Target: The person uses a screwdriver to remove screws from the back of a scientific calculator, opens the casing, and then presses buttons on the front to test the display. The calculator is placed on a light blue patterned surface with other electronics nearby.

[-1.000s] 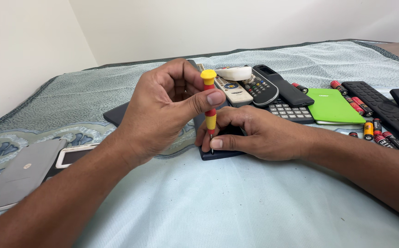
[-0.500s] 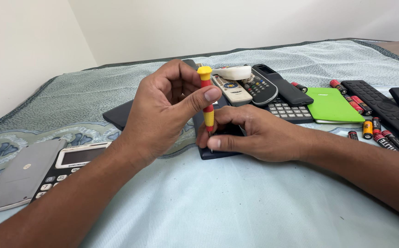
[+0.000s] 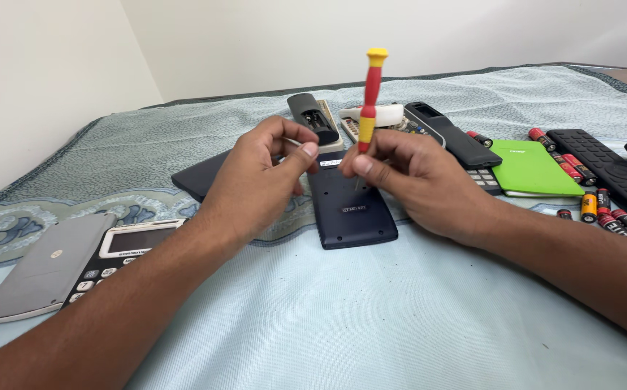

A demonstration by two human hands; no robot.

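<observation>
Screwdriver [image 3: 368,101] passed to right hand [image 3: 418,180], above dark calculator [image 3: 349,202].

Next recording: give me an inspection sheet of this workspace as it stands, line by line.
Surface: pale blue cloth over a patterned grey-green cover.
Job's things: red and yellow screwdriver upright, tip down over a dark device lying face-down.
Clutter: white calculator with grey cover at left; green case, black remotes and loose batteries at right; more remotes behind.
Hands: right hand grips the screwdriver; left hand pinches something small, too small to identify.
Cables: nothing seen.
Surroundings: plain white wall.
</observation>
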